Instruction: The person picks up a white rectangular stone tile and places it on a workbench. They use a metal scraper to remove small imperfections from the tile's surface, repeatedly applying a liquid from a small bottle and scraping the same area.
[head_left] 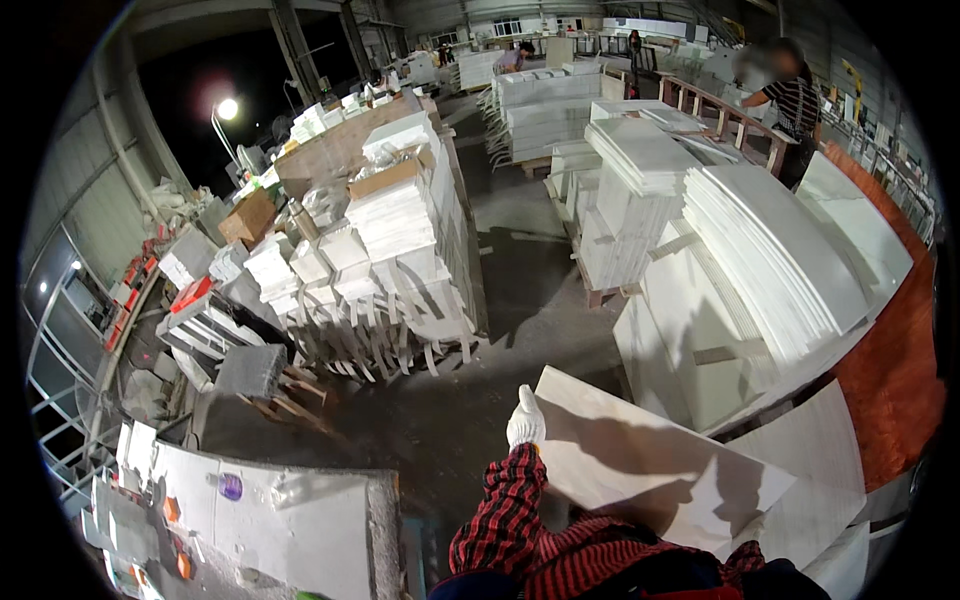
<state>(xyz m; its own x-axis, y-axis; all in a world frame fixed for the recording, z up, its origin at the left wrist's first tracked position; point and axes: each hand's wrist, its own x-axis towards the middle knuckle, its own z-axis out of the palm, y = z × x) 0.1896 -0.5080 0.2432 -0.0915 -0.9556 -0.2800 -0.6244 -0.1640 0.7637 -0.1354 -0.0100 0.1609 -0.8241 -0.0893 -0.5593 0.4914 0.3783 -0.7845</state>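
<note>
A pale, faintly veined stone slab [640, 440] is tilted in front of my body, its left edge in my left hand [526, 420]. That hand wears a white knit glove and is closed on the slab, with the thumb upright along the edge. My right hand [752, 530] is at the slab's lower right edge, also gloved; its fingers are mostly hidden, but it appears to hold the slab. Red and black plaid sleeves cover my arms. Shadows fall across the slab's face. Directly to its right stand leaning stacks of white stone slabs [770, 250].
A white-topped worktable [290, 510] with a purple-capped bottle [230, 486] stands at the near left. Behind it are a small stool [252, 372] and tall piles of strapped stone [410, 230]. A person [795, 100] stands at the far right, beside a wooden rack [730, 125].
</note>
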